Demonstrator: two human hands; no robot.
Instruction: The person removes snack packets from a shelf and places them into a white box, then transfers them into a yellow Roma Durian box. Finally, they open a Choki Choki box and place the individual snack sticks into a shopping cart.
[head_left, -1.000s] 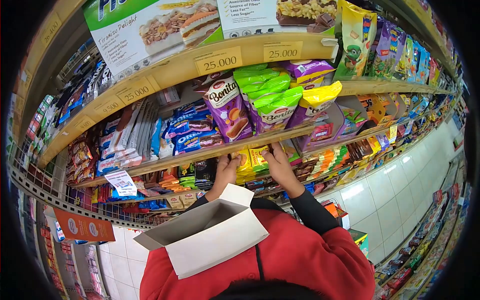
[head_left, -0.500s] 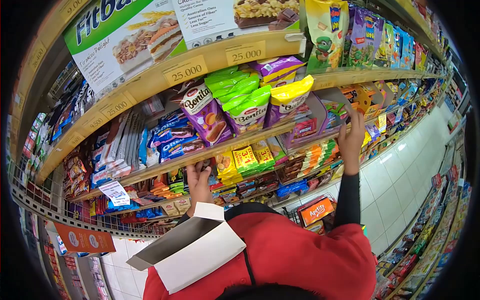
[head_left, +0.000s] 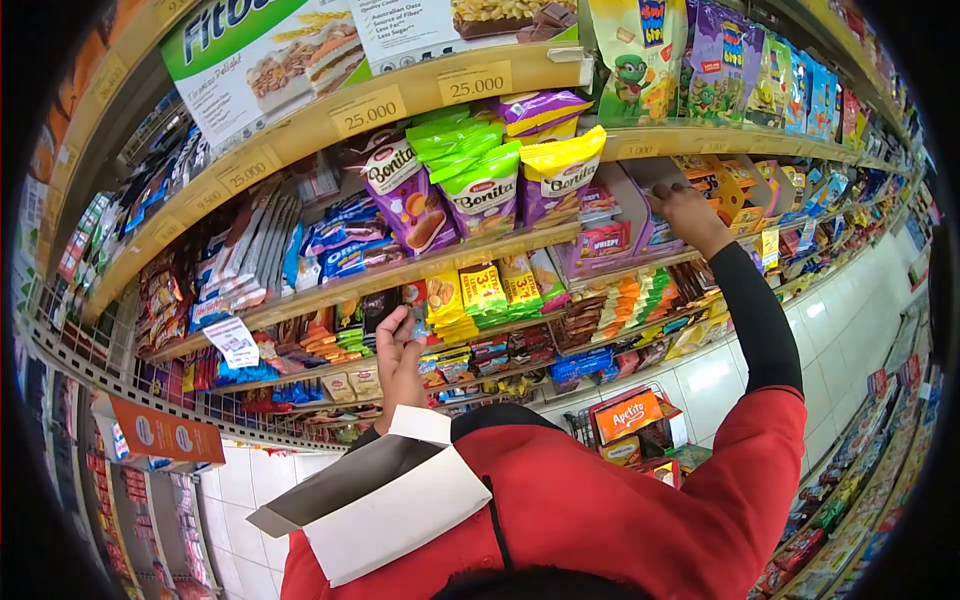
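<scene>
My right hand [head_left: 692, 217] reaches into a purple display box [head_left: 632, 212] on the middle shelf. Its fingers are bent down among small packets; what they grip, if anything, is hidden. My left hand [head_left: 400, 360] is raised in front of the lower shelf, its fingers apart and slightly curled, beside yellow "3+1" packs [head_left: 450, 305]. An open white carton [head_left: 400, 512] lies against my red shirt, over my left forearm. Purple, green and yellow Bonita packs [head_left: 487, 200] stand on the shelf between my hands.
Fitbar boxes [head_left: 265, 75] and hanging snack bags [head_left: 640, 65] fill the shelf above. Oreo packs [head_left: 345, 258] lie to the left. Below me, a basket holds an orange Apetito box [head_left: 628, 415]. Another stocked shelf [head_left: 835, 500] runs along the right, across a tiled aisle.
My right hand has moved from the shelf's front edge into the purple display box, its fingers now bent. My left hand has turned and risen slightly. The view has shifted a little.
</scene>
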